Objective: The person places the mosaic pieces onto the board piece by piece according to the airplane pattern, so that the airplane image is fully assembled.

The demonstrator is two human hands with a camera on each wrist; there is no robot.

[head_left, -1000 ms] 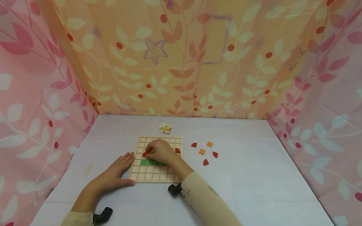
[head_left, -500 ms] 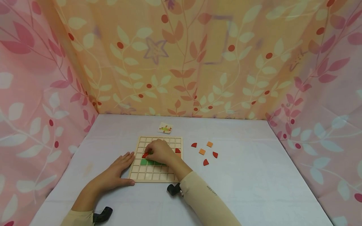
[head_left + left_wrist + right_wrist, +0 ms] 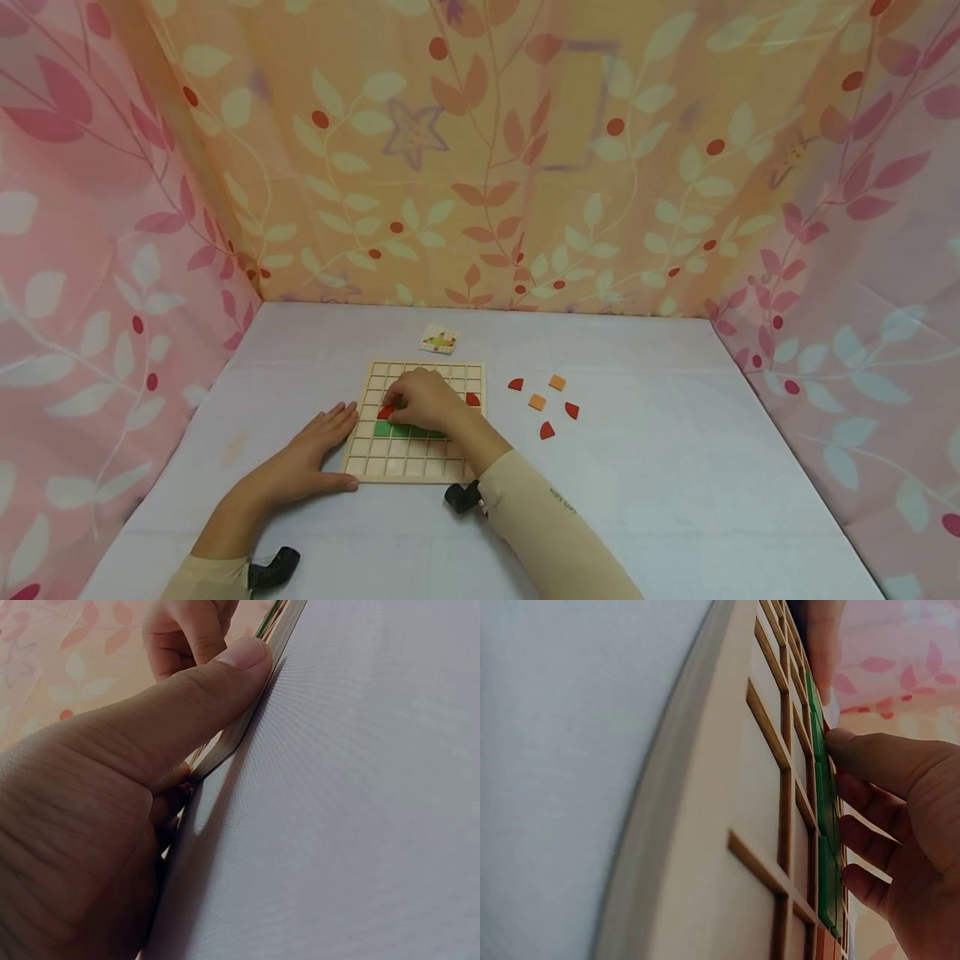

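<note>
A wooden grid board [image 3: 395, 468] lies on the table, with a row of green square tiles [image 3: 382, 428] in its cells. Over its upper half, my right hand [image 3: 429, 404] pinches a red quarter-circle tile [image 3: 385, 412] at a cell just above the green row's left end. In the right wrist view the thumb [image 3: 870, 754] presses down there, the other fingers curled close to the green tiles. My left hand [image 3: 306, 458] lies spread at the board's left side, its thumb [image 3: 244, 656] against the board's edge. Another red quarter-circle tile [image 3: 473, 399] sits near the board's right side.
Right of the board lie loose red quarter-circle tiles [image 3: 572, 411] and two orange square tiles [image 3: 537, 402]. A small picture card [image 3: 439, 339] lies behind the board. Patterned cloth walls [image 3: 480, 208] enclose the white table [image 3: 675, 467] at the back and sides.
The red quarter-circle tile in my right fingers has gone from tilted to lying lower, at the cell above the green row. The left hand has stayed put.
</note>
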